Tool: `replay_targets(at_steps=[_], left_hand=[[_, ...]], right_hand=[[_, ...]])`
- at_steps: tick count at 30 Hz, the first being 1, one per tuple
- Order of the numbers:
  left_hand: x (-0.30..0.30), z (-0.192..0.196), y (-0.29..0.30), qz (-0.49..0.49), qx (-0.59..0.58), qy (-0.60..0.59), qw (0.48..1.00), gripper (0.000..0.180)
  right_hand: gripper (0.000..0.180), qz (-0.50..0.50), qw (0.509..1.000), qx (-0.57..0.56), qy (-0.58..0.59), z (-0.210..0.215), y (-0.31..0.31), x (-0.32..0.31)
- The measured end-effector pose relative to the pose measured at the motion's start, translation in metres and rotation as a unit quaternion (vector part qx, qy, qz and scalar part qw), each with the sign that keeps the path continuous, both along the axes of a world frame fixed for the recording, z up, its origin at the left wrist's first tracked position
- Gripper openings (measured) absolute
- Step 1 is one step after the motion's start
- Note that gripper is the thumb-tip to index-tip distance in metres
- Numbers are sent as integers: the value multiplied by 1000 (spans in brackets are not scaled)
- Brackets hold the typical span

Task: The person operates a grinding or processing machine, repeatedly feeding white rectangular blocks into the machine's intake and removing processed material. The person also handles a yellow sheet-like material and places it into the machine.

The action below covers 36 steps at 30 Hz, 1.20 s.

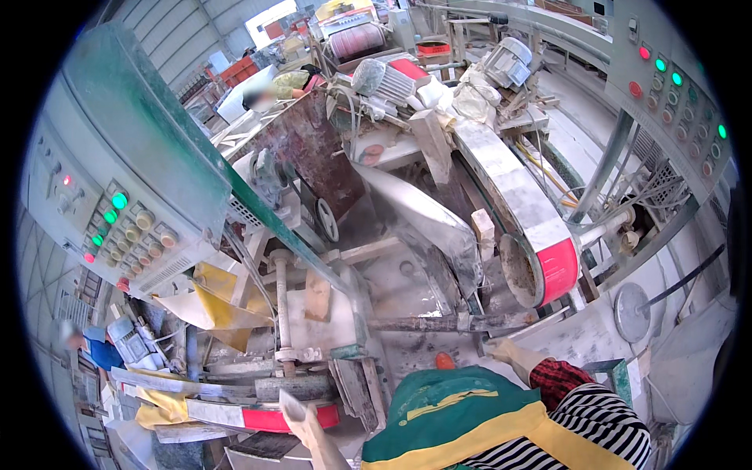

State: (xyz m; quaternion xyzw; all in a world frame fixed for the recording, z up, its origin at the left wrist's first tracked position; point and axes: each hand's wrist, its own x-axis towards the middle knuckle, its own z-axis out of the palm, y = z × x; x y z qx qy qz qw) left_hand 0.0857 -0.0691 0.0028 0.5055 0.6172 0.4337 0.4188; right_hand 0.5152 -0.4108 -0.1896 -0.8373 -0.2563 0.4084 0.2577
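My left hand (308,427), in a pale, dusty glove, is raised at the lower middle with its fingers stretched out. It overlaps the red-ended curved belt guard (286,419) of the left machine; whether it touches it I cannot tell. My right hand (517,356), also in a tan glove, reaches left beside my green apron (454,399). Its fingers are stretched out near the dusty ledge (540,333), with nothing visible in them. A small orange-red object (445,360) shows just beyond the apron. A checked red cuff and striped sleeve cover my right arm.
A long machine arm with a red end (558,270) extends above my right hand. Control panels with lit buttons stand left (117,211) and right (674,86). A grey disc (630,311) stands at right. Two people are at far left (98,348) and at the back (290,82).
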Motion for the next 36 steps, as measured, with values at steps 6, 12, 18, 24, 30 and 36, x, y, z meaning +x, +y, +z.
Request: replay_targets(at_steps=[6, 12, 18, 24, 30, 36], left_hand=[[144, 90, -15, -283, -17, -87, 955, 87], [233, 100, -38, -507, 239, 124, 819, 89], [197, 83, -3, -503, 270, 203, 796, 75], [8, 27, 78, -227, 171, 505, 815, 63], [-78, -44, 77, -69, 142, 703, 694, 72], [-78, -45, 103, -139, 92, 719, 675, 77]], right_hand=[[48, -126, 874, 302, 358, 122, 141, -19], [75, -133, 872, 395, 257, 283, 207, -87], [71, -255, 779, 542, 186, 215, 146, -18], [86, -558, 668, 489, -60, 172, 30, 92], [83, -601, 651, 432, -171, 95, -33, 187], [80, -631, 676, 316, -213, 61, -55, 230]])
